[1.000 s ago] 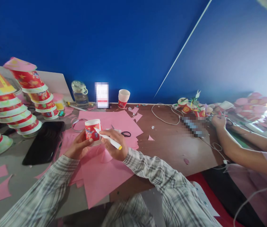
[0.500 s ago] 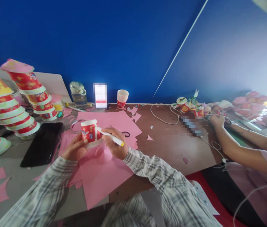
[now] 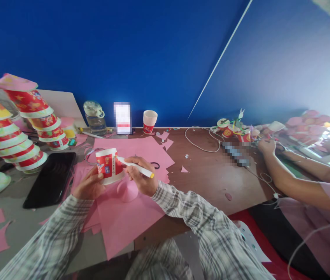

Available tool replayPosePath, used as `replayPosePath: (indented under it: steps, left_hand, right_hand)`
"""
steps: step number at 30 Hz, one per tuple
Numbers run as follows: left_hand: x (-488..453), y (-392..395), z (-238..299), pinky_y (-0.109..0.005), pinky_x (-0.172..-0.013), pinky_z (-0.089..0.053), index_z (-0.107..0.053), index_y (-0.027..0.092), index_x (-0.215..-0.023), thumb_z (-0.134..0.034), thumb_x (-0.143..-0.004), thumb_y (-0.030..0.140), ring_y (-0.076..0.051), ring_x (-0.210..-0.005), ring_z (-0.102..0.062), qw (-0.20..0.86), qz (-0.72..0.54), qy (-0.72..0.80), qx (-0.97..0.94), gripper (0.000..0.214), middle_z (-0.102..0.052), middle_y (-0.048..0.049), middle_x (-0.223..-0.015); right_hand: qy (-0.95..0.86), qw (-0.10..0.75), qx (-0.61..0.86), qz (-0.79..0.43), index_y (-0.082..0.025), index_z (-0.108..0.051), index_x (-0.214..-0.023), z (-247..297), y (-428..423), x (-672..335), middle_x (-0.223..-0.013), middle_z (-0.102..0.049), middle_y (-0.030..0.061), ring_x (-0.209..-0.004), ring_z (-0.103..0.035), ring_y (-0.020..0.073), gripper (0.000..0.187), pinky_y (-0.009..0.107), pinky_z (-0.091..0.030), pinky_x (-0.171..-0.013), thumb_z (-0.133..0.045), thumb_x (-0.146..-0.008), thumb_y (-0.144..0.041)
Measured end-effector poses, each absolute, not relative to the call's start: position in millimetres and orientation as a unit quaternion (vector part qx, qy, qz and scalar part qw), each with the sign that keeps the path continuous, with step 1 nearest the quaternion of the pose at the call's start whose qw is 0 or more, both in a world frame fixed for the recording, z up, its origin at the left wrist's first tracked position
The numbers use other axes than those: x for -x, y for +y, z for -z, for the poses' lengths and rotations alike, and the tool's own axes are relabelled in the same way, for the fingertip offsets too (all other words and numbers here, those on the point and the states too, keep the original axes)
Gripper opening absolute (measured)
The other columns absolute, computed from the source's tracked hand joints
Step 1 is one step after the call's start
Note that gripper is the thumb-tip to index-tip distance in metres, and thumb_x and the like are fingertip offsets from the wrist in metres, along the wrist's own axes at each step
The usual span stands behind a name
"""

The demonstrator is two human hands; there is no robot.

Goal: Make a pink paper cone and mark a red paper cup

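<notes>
A red and white paper cup point(image 3: 108, 165) is tilted in my left hand point(image 3: 90, 184), whose thumb presses on its side. My right hand point(image 3: 140, 177) pinches a white marker point(image 3: 140, 168) with a yellow end, and the marker's tip is at the cup's printed side. Whether the tip touches the cup I cannot tell. Under my hands lie large sheets of pink paper point(image 3: 130, 225), with a pink paper cone point(image 3: 127, 191) on them. Part of a dark scissors handle point(image 3: 155, 165) shows beside my right hand.
Stacked paper cups point(image 3: 46, 116) and a black phone point(image 3: 50, 179) are on the left. At the back stand a water bottle point(image 3: 94, 116) and another cup point(image 3: 150, 122). A cable point(image 3: 186, 142) and a power strip point(image 3: 235, 154) lie rightward, near another person's arms point(image 3: 287, 175).
The cup has moved slightly left in my left hand and seems turned a little. My right hand and the marker stay almost in place. The whole view has shifted slightly.
</notes>
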State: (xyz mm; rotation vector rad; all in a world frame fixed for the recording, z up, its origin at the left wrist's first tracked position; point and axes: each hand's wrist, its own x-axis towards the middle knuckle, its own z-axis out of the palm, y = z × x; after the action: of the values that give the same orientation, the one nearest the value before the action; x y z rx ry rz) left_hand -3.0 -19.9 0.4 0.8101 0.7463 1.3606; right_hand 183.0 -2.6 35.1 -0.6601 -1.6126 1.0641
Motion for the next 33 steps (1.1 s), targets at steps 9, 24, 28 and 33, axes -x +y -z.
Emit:
replayPosePath:
  steps: [9,24,28,33]
  left_hand:
    - [10,-13,8,-0.044,-0.078,-0.044,-0.054,0.013,-0.104,-0.066,-0.054,0.031,-0.03,-0.096,-0.053,0.625,-0.621,0.335,-0.334,0.055,-0.06,-0.0142,-0.1]
    - [8,-11,4,-0.047,-0.081,-0.041,-0.053,0.014,-0.103,-0.064,-0.057,0.029,-0.029,-0.098,-0.051,0.622,-0.632,0.318,-0.335,0.05,-0.06,-0.0122,-0.1]
    - [8,-10,5,-0.049,-0.082,-0.039,-0.052,0.015,-0.104,-0.063,-0.059,0.031,-0.029,-0.098,-0.051,0.632,-0.63,0.289,-0.345,0.049,-0.059,-0.0116,-0.102]
    - [3,-11,1,-0.046,-0.081,-0.042,-0.053,0.018,-0.101,-0.064,-0.058,0.032,-0.027,-0.099,-0.05,0.621,-0.645,0.293,-0.337,0.046,-0.058,-0.0098,-0.101]
  right_hand:
    - [-0.714,0.48,0.273,-0.431,-0.011,-0.062,-0.091,-42,-7,-187,-0.063,-0.057,0.0029,-0.055,-0.05,0.0092,0.025,0.023,-0.043,-0.055,-0.045,-0.084,-0.028]
    - [-0.681,0.483,0.267,-0.482,-0.012,-0.062,-0.087,-40,-3,-189,-0.058,-0.051,-0.0001,-0.05,-0.044,0.0074,0.026,0.021,-0.036,-0.049,-0.046,-0.084,-0.033]
    - [-0.634,0.533,0.289,-0.48,-0.016,-0.057,-0.099,-36,0,-188,-0.065,-0.054,0.0005,-0.05,-0.044,0.0068,0.029,0.021,-0.039,-0.049,-0.047,-0.084,-0.038]
    - [-0.63,0.545,0.273,-0.48,-0.019,-0.043,-0.119,-27,5,-182,-0.083,-0.059,0.0045,-0.051,-0.048,0.0069,0.039,0.024,-0.045,-0.053,-0.044,-0.087,-0.04]
